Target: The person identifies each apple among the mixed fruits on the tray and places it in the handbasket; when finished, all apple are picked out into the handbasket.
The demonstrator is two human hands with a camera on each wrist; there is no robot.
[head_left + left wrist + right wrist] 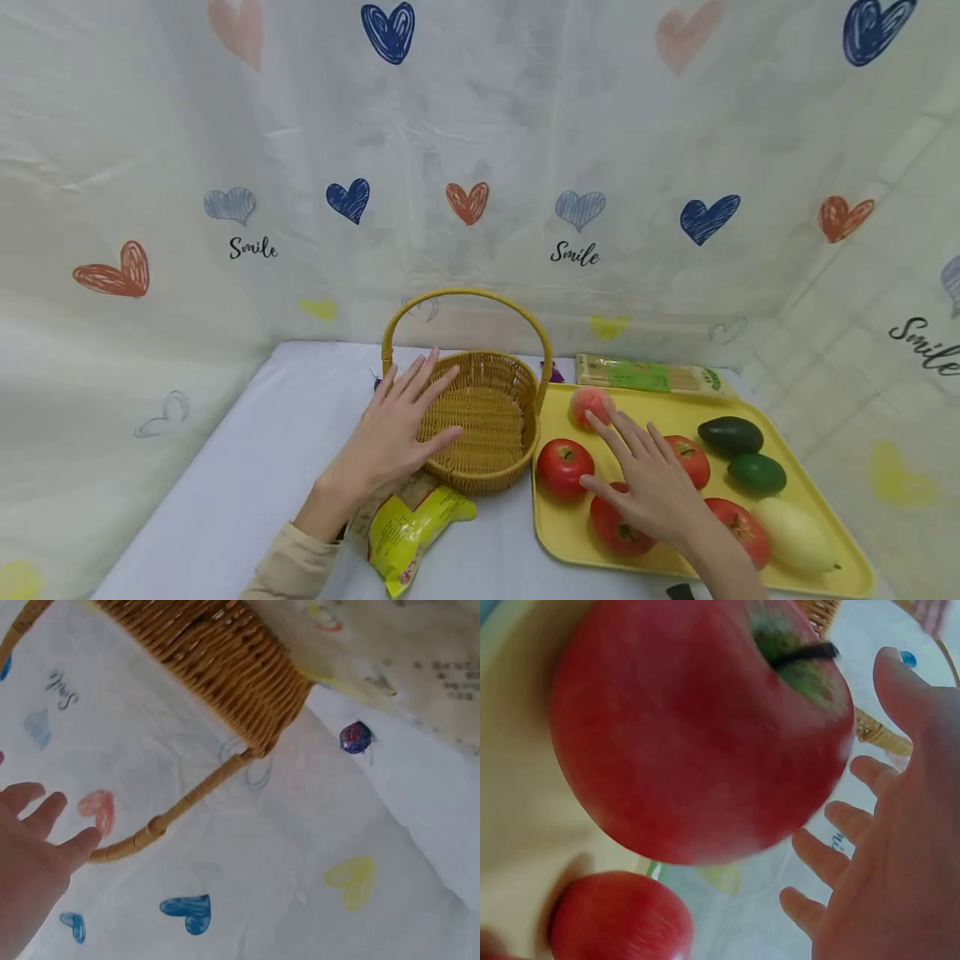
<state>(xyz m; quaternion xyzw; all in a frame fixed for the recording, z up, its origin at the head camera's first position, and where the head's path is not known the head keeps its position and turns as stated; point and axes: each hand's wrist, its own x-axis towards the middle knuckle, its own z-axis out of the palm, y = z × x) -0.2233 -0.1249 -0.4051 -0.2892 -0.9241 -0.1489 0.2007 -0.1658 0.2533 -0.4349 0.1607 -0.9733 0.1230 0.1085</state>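
A brown wicker basket [480, 417] with a tall arched handle stands at the table's middle, nothing inside it. My left hand [401, 425], fingers spread and straight, hovers at its left side, overlapping the rim in the head view. Over the yellow tray [551, 533] my right hand [648, 479] is held with fingers extended, holding nothing. Beneath and around it lie several red apples [565, 469], one large apple [697, 727] filling much of the right wrist view. A pink peach-like fruit [589, 407] sits by its fingertips.
On the tray's right are a dark avocado [731, 437], a green avocado-like fruit [757, 474] and a pale yellow oblong fruit [795, 535]. A noodle-like packet [652, 375] lies behind the tray. A yellow bag [408, 529] lies before the basket. A small purple-wrapped ball [355, 737] sits beside the basket.
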